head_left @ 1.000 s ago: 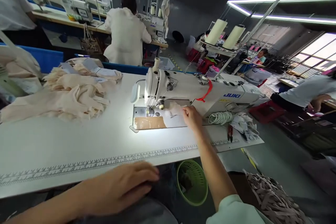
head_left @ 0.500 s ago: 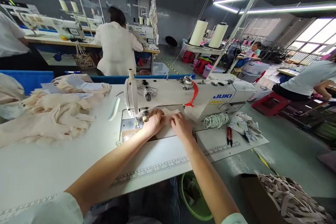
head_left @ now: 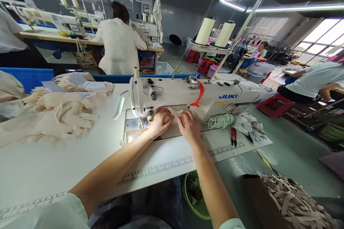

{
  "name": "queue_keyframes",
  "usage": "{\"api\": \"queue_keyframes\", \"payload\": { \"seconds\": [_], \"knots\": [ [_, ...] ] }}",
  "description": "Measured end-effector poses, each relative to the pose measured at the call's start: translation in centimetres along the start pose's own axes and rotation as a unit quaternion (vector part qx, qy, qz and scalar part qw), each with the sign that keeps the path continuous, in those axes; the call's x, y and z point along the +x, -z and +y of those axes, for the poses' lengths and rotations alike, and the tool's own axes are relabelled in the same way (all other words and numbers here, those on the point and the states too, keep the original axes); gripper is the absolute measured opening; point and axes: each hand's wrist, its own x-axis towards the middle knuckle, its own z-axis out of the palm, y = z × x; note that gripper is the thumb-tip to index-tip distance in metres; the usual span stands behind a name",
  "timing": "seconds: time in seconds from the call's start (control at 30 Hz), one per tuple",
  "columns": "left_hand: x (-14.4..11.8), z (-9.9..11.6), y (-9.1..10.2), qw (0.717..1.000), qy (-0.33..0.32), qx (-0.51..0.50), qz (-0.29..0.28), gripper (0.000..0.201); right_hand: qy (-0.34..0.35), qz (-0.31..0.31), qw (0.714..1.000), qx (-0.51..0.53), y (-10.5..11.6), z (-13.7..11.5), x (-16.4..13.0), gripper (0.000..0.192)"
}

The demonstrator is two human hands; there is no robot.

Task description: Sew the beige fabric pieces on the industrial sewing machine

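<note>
My left hand (head_left: 160, 121) and right hand (head_left: 189, 126) rest side by side on a small pale fabric piece (head_left: 175, 113) lying on the bed of the white sewing machine (head_left: 188, 96), just right of the needle area (head_left: 147, 116). The fingers of both hands are curled down onto the cloth, pinching and pressing it flat; the hands almost touch one another. The piece sits under the machine's arm, near the presser foot but, as far as I can judge, not yet fed beneath it, so the seam appears still to be sewn; whether any stitching already exists on it is too small to tell. To the left on the table (head_left: 67, 164) lies a heap of cream fabric pieces (head_left: 53, 114). To the right lie a coil of white elastic (head_left: 220, 121), red thread snips (head_left: 233, 136) and a few white scraps (head_left: 251, 128). A green bin (head_left: 195, 196) stands below the table edge, and a box of tan strips (head_left: 292, 204) beside it.
</note>
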Motion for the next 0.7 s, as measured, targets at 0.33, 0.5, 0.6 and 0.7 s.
{"api": "queue_keyframes", "payload": {
  "seconds": [0.33,0.5,0.6,0.7],
  "knots": [
    [-5.0,2.3,3.6,0.986,0.121,-0.078,-0.084,0.016,-0.062,-0.077,0.985,-0.140,4.8,1.9,-8.3,0.019],
    [-10.2,-0.3,9.9,0.970,0.189,-0.090,-0.126,0.025,-0.018,-0.052,0.993,-0.107,4.8,7.4,-10.7,0.029],
    [-12.4,-2.3,13.6,0.955,0.261,0.024,-0.139,0.027,0.023,-0.045,0.990,-0.128,4.6,9.6,-9.6,0.028],
    [-14.0,-3.5,15.5,0.941,0.303,0.095,-0.116,0.020,0.066,0.044,0.981,-0.175,3.9,9.2,-8.1,0.027]
  ]
}}
